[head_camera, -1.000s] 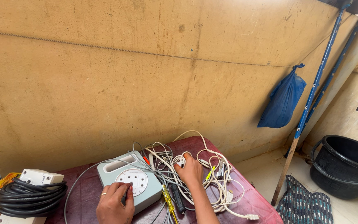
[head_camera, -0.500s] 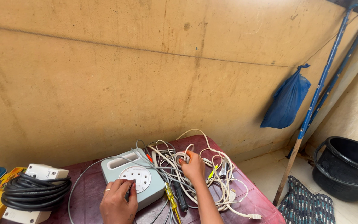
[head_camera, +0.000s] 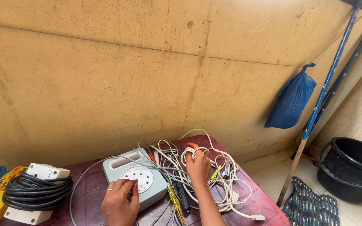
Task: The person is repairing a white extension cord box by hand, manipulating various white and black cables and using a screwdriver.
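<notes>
Right grip: fingers curled around a loop of the white cable bundle, pinching a few strands at the top of the tangle. Left grip: fingertips pressed down on the round white socket face of the pale green extension box, not closed around anything; I log it as spread and resting.

Risks, largest item first.

Counter, maroon top: its edge lies just right of the right grip. A white plug on the loose cable end already sits at that edge, below and right of the grip. My judgement: a pull on the bundle could drag it over the side.

Extension box, directly under the left grip: grey leads run from it into the tangle. If the right grip lifts while the left eases off, I expect the box to slide or tip.

White cable bundle, around and below the right grip: many crossing loops. Pulling one strand could tighten a knot instead of freeing it.

Yellow-handled screwdriver and a dark tool, between the two grips, lie under the strands. A lifted loop could snag either one and flick it off.

Black cable coil, well left of the left grip, looks out of harm's way.
</notes>
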